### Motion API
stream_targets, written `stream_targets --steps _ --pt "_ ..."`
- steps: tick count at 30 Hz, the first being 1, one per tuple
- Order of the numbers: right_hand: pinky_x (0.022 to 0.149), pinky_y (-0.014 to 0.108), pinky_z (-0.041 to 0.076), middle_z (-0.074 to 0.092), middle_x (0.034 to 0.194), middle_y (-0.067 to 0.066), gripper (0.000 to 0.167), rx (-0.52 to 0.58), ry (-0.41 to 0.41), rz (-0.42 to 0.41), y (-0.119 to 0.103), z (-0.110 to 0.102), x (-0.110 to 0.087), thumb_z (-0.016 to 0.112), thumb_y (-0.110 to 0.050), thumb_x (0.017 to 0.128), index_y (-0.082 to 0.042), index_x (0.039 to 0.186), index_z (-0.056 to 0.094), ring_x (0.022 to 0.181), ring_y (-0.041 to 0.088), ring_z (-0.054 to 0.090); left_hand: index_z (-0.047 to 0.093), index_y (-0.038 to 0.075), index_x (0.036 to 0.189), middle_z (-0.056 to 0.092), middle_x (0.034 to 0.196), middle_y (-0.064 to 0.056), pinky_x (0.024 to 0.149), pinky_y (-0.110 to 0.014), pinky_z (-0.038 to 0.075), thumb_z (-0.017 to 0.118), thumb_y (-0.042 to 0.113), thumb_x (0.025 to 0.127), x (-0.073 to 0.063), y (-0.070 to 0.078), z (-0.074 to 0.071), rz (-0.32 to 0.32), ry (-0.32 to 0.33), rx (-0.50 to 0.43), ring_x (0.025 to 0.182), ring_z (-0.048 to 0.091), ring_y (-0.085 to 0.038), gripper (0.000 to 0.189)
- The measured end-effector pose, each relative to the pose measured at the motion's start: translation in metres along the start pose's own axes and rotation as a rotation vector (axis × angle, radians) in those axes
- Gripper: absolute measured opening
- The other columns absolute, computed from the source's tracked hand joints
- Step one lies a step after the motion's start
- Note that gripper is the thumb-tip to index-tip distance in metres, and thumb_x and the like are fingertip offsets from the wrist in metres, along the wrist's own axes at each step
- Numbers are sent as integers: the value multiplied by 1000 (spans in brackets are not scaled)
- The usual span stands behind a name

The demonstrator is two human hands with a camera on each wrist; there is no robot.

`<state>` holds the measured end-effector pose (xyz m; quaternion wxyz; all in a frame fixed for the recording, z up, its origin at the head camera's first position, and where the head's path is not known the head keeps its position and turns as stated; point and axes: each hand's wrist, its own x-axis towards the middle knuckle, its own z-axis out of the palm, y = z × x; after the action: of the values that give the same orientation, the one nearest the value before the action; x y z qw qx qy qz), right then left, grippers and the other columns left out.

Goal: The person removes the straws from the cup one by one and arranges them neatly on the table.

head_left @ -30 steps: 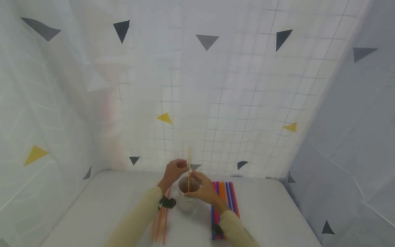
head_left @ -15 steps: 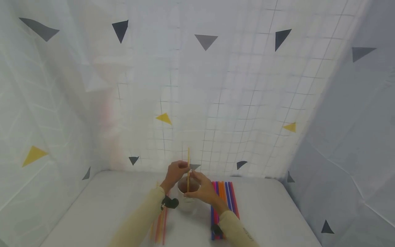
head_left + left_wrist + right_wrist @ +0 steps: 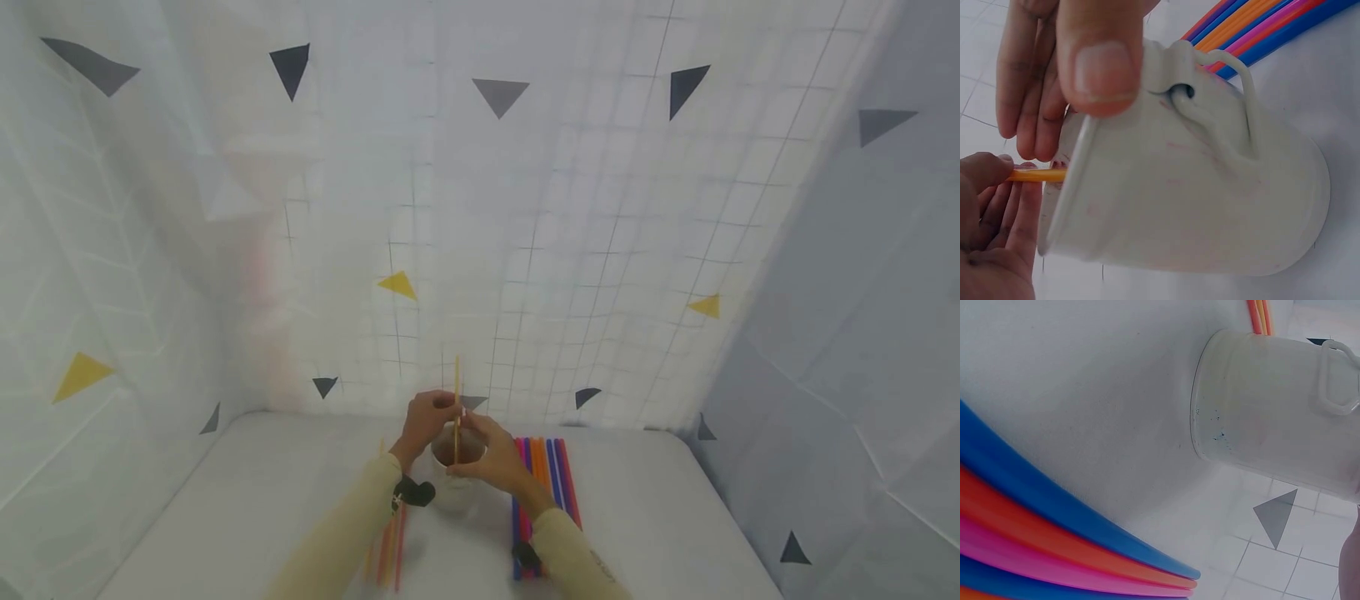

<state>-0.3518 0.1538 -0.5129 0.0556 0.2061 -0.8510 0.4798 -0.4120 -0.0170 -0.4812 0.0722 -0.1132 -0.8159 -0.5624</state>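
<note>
A small white bucket [image 3: 453, 496] with wire handles stands between the hands; its side and handle [image 3: 1250, 94] fill the left wrist view. Upright in its mouth is a thin yellow-orange straw [image 3: 457, 379]. My left hand [image 3: 426, 419] pinches the straw above the rim, thumb against fingers. On the right side of the mouth, my right hand [image 3: 491, 457] has its thumb [image 3: 1104, 75] over the near rim. Its other fingers reach out above the opening, fairly straight, apart from the straw. The straw's lower end is hidden inside the bucket.
Several blue, pink, orange and red straws [image 3: 551, 475] lie side by side on the white table [image 3: 645, 517], under the right forearm. A few yellow and red straws [image 3: 390, 542] lie by the left forearm. White sheets [image 3: 585, 208] with triangles rise behind and beside the table.
Early in this second my left hand shifts slightly right, still pinching the straw. The straw stays upright, and the right hand and bucket hold nearly the same place.
</note>
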Motion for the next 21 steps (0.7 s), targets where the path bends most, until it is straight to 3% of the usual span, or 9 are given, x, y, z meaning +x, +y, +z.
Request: stream_targets --steps 11,21 --pt "106 53 40 52 139 -2 99 2 -4 -23 -2 -1 -2 88 -34 72 -17 152 34 131 21 46 73 6 101 73 94 -5 80 -35 58 71 9 86 3 8 -4 52 17 -14 87 70 -19 16" --pt "106 50 40 53 136 -6 99 2 0 0 2 0 -2 89 -36 69 -27 151 35 129 17 48 73 5 104 72 93 -3 79 -35 58 70 12 88 7 29 -14 121 25 11 85 69 -16 18"
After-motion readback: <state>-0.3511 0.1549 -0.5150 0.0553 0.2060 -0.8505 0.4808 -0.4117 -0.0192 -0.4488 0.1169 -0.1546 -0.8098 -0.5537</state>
